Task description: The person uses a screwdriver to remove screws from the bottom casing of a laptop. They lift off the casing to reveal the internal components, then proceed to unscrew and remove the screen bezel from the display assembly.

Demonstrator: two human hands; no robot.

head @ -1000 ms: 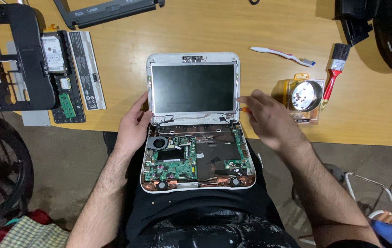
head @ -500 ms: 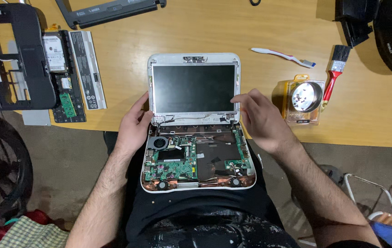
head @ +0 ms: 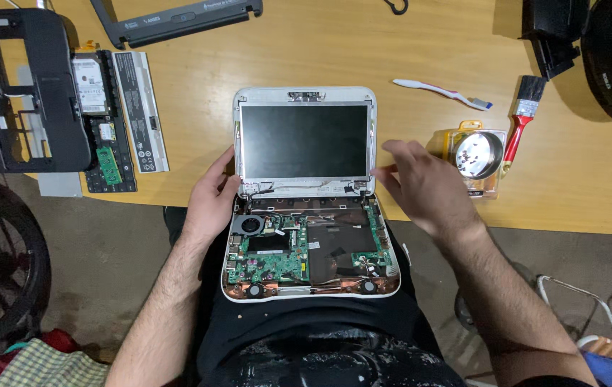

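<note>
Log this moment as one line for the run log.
left hand: holds opened laptop at left hinge | right hand: open, beside screen's right edge, holding nothing | motherboard: exposed

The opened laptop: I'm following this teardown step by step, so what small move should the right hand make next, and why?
Probably bring the right hand back onto the right edge of the screen. The left hand grips the left edge near the hinge, the right hovers just off it, and the laptop base rests on the lap, so one-sided support looks unsteady.
</note>
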